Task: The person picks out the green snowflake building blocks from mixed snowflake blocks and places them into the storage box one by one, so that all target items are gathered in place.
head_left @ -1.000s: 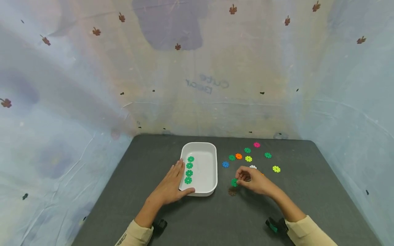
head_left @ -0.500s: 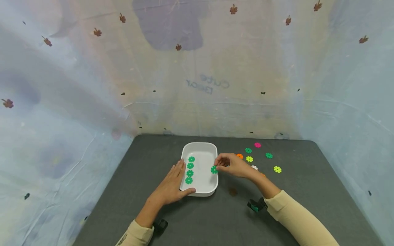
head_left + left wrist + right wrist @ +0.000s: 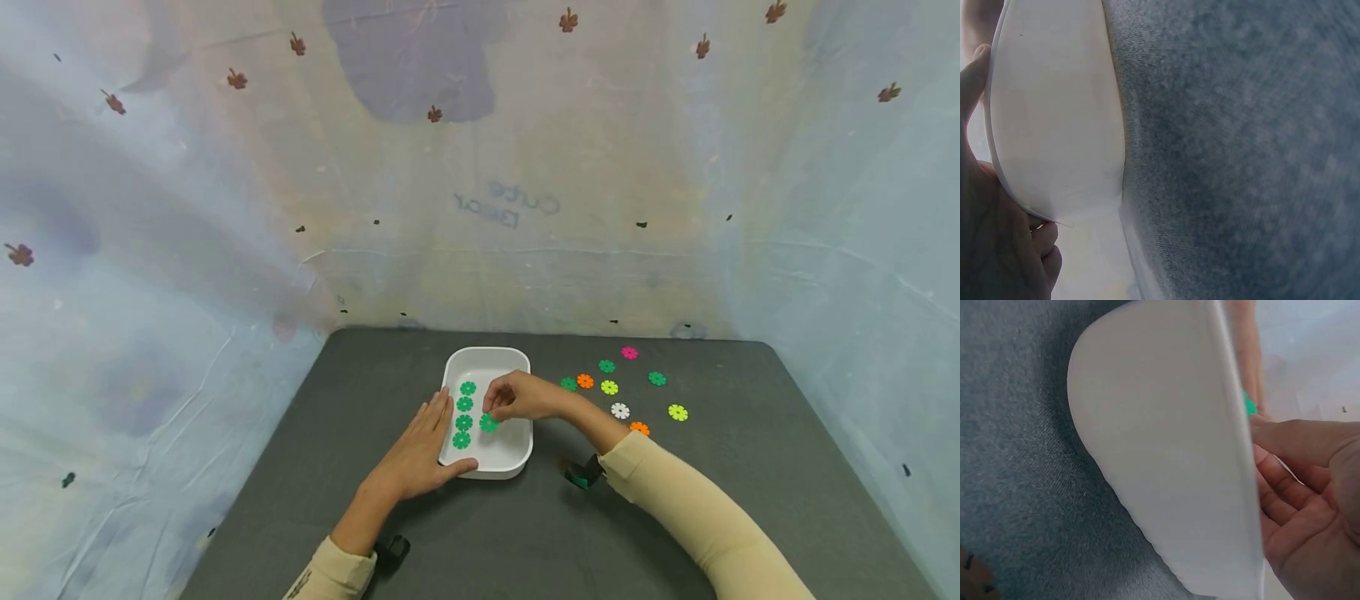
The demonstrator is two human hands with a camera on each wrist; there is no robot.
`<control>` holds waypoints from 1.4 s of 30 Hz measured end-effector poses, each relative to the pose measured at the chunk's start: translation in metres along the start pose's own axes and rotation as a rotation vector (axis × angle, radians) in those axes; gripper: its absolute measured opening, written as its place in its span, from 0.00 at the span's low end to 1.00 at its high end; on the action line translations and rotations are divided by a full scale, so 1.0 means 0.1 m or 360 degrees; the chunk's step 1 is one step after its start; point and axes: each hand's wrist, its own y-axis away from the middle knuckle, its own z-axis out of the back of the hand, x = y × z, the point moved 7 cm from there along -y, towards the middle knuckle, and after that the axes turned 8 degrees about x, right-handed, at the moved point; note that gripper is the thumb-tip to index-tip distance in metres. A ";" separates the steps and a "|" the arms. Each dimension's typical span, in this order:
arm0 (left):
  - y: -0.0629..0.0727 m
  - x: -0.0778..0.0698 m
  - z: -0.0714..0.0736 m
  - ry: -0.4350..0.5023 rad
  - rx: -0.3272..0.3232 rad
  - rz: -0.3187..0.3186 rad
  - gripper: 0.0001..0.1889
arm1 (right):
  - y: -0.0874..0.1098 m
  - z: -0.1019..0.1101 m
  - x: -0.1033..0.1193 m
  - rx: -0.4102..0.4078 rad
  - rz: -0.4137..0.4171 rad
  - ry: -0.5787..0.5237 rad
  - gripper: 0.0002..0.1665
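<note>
Right hand (image 3: 522, 396) pinches a green flower-shaped disc (image 3: 489, 424) between thumb and fingers; disc hangs at the near side of the fingertips, inside the white tray's (image 3: 492, 456) outline, floor contact unclear. It lies right of the row of four green discs (image 3: 463, 422), which follows the tray's long axis; left hand (image 3: 415, 450), fingers extended, rests on the left rim, farther from it.

The dark grey bench (image 3: 375, 367), its far corners rounded, is backed and flanked by a pale, creased sheet (image 3: 420, 292). Brown leaf-shaped marks (image 3: 568, 21) are scattered across it, a purple patch (image 3: 420, 62) is seen near its top, and faint lettering (image 3: 506, 204) and small dark spots (image 3: 641, 225) are seen lower down.
</note>
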 end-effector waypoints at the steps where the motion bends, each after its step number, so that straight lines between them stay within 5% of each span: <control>1: 0.00 0.00 0.00 0.0000 0.0000 -0.0003 0.62 | -0.03 -0.02 0.00 0.0027 -0.0001 0.0017 0.04; 19: 0.00 0.00 0.00 -0.0010 0.0011 -0.0012 0.62 | -0.36 -0.18 -0.08 0.0281 -0.0177 0.0293 0.04; 32: 0.01 -0.02 0.01 -0.0014 0.0015 -0.0021 0.62 | -0.37 -0.21 -0.09 0.0223 -0.0156 0.0377 0.04; 42: 0.00 -0.01 0.01 0.0002 0.0014 0.0009 0.62 | -0.13 0.07 0.06 0.0026 -0.0026 0.0256 0.04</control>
